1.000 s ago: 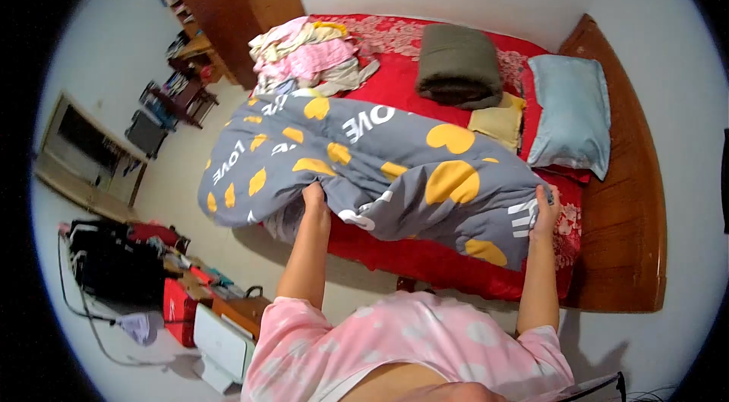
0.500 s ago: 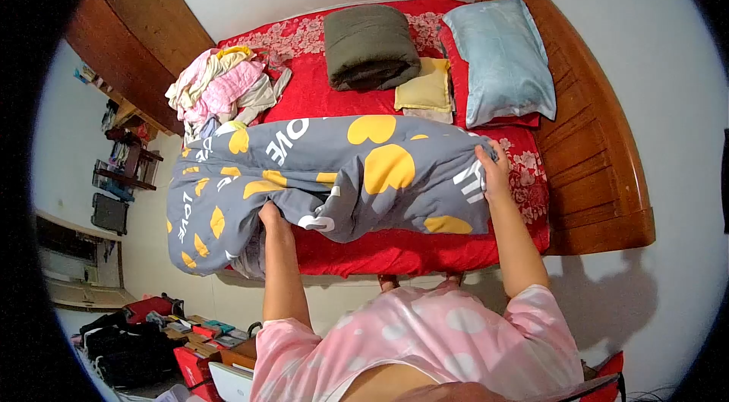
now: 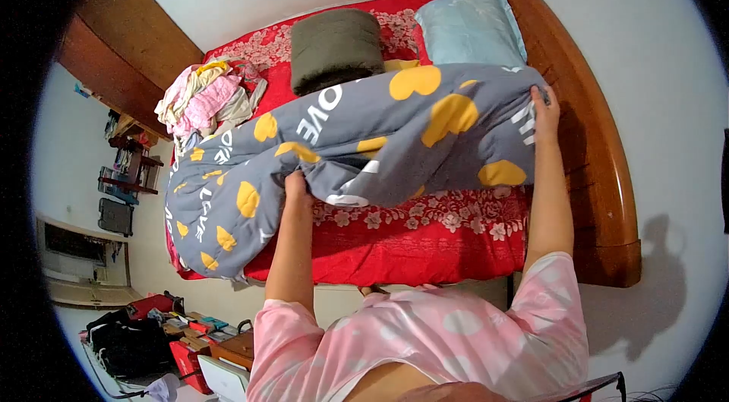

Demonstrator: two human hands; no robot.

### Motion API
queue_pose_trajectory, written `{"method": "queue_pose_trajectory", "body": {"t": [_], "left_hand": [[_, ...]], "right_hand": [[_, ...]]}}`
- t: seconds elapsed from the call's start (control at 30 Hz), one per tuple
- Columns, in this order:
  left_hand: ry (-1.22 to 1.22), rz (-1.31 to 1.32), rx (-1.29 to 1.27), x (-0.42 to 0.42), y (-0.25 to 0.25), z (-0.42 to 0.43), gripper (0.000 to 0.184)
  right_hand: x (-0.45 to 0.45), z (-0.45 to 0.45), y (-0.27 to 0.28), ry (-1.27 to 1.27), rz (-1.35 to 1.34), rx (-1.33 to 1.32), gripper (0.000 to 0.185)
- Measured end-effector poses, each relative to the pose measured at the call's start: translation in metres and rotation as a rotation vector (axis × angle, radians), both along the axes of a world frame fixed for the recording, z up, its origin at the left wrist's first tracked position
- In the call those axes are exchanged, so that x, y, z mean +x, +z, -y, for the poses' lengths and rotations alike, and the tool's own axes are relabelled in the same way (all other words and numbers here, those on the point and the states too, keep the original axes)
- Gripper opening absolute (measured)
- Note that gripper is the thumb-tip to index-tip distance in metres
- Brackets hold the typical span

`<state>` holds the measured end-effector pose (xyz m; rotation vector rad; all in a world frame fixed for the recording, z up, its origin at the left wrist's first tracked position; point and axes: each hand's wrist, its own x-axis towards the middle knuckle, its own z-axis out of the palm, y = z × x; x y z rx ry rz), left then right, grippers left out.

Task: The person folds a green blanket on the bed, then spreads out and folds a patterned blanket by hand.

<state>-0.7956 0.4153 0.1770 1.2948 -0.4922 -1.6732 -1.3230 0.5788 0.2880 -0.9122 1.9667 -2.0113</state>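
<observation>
Gray quilt (image 3: 342, 140), yellow hearts, white lettering | bunched, partly raised | across red bed (image 3: 364, 242)

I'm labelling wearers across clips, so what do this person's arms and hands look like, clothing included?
The left hand and right hand are ungloved, with no watch or bracelet to be seen. The loose short sleeves are pink with large pale dots, leaving the forearms uncovered.

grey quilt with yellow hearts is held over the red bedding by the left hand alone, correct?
Not by the left hand alone: the head view shows the right hand gripping it too. The grey quilt does have yellow hearts and is held over the red bedding.
</observation>
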Motion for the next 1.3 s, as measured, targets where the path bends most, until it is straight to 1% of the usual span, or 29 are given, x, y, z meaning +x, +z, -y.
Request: {"method": "queue_pose_trajectory", "body": {"t": [0.03,0.13,0.17,0.2,0.23,0.27,0.3,0.33,0.4,0.43,0.47,0.5,0.53,0.57,0.67,0.73,0.77,0.8,0.83,0.87,0.9,0.97,1.0,1.03,1.13,1.17,1.2,1.23,1.3], "left_hand": [[-0.051,-0.057,-0.040,-0.027,-0.014,-0.005,0.036],[-0.092,0.083,-0.088,-0.089,-0.064,-0.034,0.037],[-0.101,0.092,0.005,-0.086,-0.122,-0.029,0.038],[-0.105,0.108,0.087,-0.084,-0.189,-0.034,0.039],[-0.132,0.009,0.100,-0.088,-0.195,-0.057,0.035],[-0.098,0.082,0.243,-0.081,-0.208,-0.070,0.030],[-0.061,0.158,0.381,-0.066,-0.233,-0.079,0.025],[0.008,0.125,0.391,-0.045,-0.273,-0.090,0.017],[0.033,0.177,0.435,-0.006,-0.327,-0.114,0.009],[-0.014,0.260,0.454,0.006,-0.355,-0.127,0.007],[-0.066,0.336,0.488,0.016,-0.366,-0.136,0.007],[-0.118,0.410,0.522,0.026,-0.376,-0.145,0.007],[-0.168,0.482,0.549,0.032,-0.379,-0.152,0.007],[-0.217,0.555,0.574,0.036,-0.383,-0.155,0.008],[-0.140,0.570,0.421,0.032,-0.377,-0.161,0.005],[-0.078,0.575,0.322,0.027,-0.370,-0.161,0.009],[-0.150,0.597,0.280,0.029,-0.365,-0.161,0.013],[-0.218,0.618,0.235,0.031,-0.362,-0.160,0.017],[-0.387,0.654,0.197,0.037,-0.358,-0.157,0.023],[-0.553,0.691,0.160,0.044,-0.353,-0.155,0.030],[-0.726,0.845,0.078,0.040,-0.338,-0.157,0.033],[-1.068,1.146,-0.078,0.021,-0.292,-0.170,0.040],[-1.127,1.230,-0.297,0.037,-0.311,-0.173,0.041],[-1.180,1.312,-0.520,0.061,-0.355,-0.173,0.042],[-1.075,1.281,-0.688,0.083,-0.336,-0.180,0.040],[-1.069,1.293,-0.417,0.083,-0.299,-0.184,0.038],[-1.053,1.284,-0.154,0.095,-0.284,-0.187,0.035],[-0.972,1.210,-0.049,0.110,-0.282,-0.189,0.038],[-0.894,1.255,-0.035,0.137,-0.268,-0.193,0.040]], "right_hand": [[-0.012,-0.013,0.004,-0.010,0.155,0.051,0.040],[-0.078,-0.047,-0.068,-0.122,0.099,0.251,0.039],[-0.095,-0.062,-0.099,-0.129,-0.068,0.306,0.038],[-0.113,-0.082,-0.157,-0.129,-0.228,0.350,0.038],[-0.121,-0.102,-0.197,-0.159,-0.282,0.454,0.038],[-0.122,-0.124,-0.223,-0.185,-0.335,0.557,0.038],[-0.109,-0.140,-0.233,-0.218,-0.263,0.657,0.038],[-0.097,-0.153,-0.244,-0.250,-0.188,0.756,0.038],[-0.100,-0.183,-0.300,-0.155,-0.294,0.829,0.028],[-0.101,-0.201,-0.346,-0.028,-0.182,0.888,0.028],[-0.102,-0.213,-0.362,0.097,-0.074,0.957,0.028],[-0.088,-0.221,-0.332,0.290,-0.098,1.163,0.031],[-0.086,-0.234,-0.340,0.463,-0.131,1.301,0.034],[-0.085,-0.238,-0.351,0.563,0.116,1.545,0.035],[-0.087,-0.280,-0.367,1.028,-0.304,1.867,0.038],[-0.086,-0.277,-0.378,0.807,-0.224,1.827,0.038],[-0.084,-0.275,-0.382,0.700,-0.186,1.801,0.039],[-0.081,-0.270,-0.378,0.521,-0.146,1.694,0.039],[-0.076,-0.260,-0.367,0.351,-0.108,1.578,0.040],[-0.063,-0.248,-0.348,0.304,-0.220,1.617,0.042],[-0.047,-0.233,-0.324,0.253,-0.329,1.656,0.046],[-0.015,-0.214,-0.291,0.283,-0.317,1.720,0.046],[-0.004,-0.205,-0.286,0.300,-0.318,1.749,0.046],[0.001,-0.199,-0.297,0.316,-0.382,1.683,0.048],[0.019,-0.184,-0.335,0.351,-0.530,1.494,0.053],[0.031,-0.181,-0.338,0.351,-0.553,1.444,0.054],[0.044,-0.178,-0.336,0.346,-0.574,1.395,0.056],[0.058,-0.179,-0.332,0.361,-0.624,1.353,0.058],[0.088,-0.178,-0.323,0.425,-0.612,1.278,0.059]]}}
